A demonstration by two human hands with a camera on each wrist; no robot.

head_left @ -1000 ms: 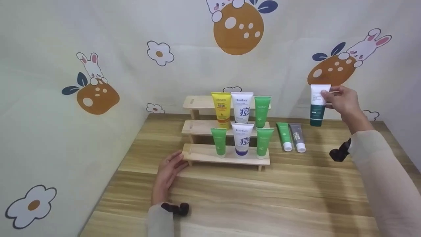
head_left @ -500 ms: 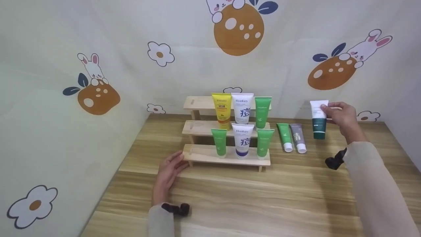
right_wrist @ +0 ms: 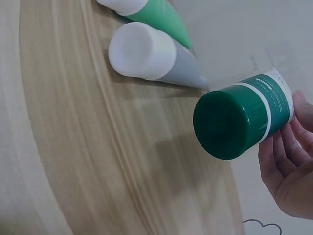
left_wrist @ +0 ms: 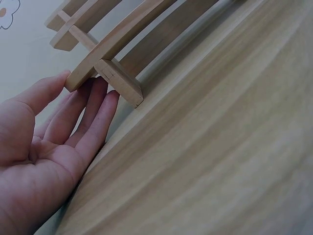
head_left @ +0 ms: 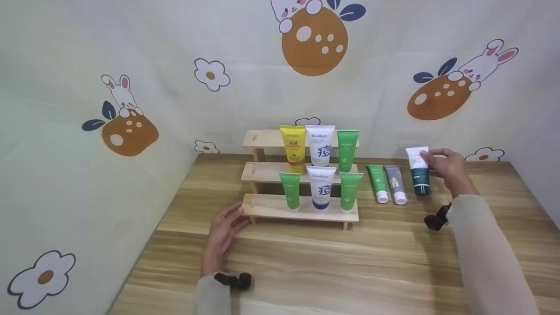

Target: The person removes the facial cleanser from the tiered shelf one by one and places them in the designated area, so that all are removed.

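My right hand pinches a white and dark green squeeze tube by its white upper end, cap down. In the right wrist view the tube's green cap faces the camera, held just above the table. To its left lie a grey tube and a green tube with white caps. My left hand holds the left end of the lowest step of a three-tier wooden display rack; in the left wrist view the thumb touches the board's end and the fingers reach beneath it.
On the rack's lowest step stand two green tubes with a white and blue tube between them. Behind them stand a yellow tube, another white tube and a green one. A patterned cloth wall rises behind the wooden table.
The white and dark green tube has come down and slightly left in my right hand, towards the table beside the grey tube. My left hand stays on the rack.
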